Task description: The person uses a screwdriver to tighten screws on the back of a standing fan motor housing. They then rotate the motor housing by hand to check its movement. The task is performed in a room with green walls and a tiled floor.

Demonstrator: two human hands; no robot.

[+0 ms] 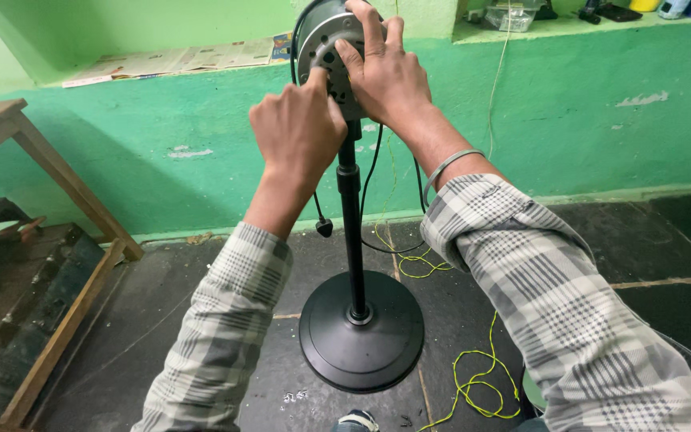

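Object: round grey metal fan motor housing (323, 50) with holes in its face, mounted atop a thin black upright pole (351, 232).
Location: top centre of view, in front of the green painted wall (585, 120), just below the ledge.
Axis: pole runs vertical, top to round black dished base (361, 332) on the floor; motor face turned toward the viewer, angled slightly left.
Left hand (297, 132): fingers curled together into a loose fist, knuckles toward camera, fingertips against the lower edge of the motor face; what they pinch, cannot tell.
Right hand (385, 72): fingers spread over the right side and top of the housing, thumb pressed on the face.
Wrist: thin silver metal bangle (449, 164) on right forearm; both sleeves grey-white plaid cloth.
Cables: black cord (373, 172) hangs behind the pole; yellow thin wire (477, 384) loops on the floor right of the base.
Room: dark stone slab floor (201, 320) open left of base; wooden bench leg (69, 188) well apart at left.
Ledge: spread newspaper sheets (177, 62) lie flat.
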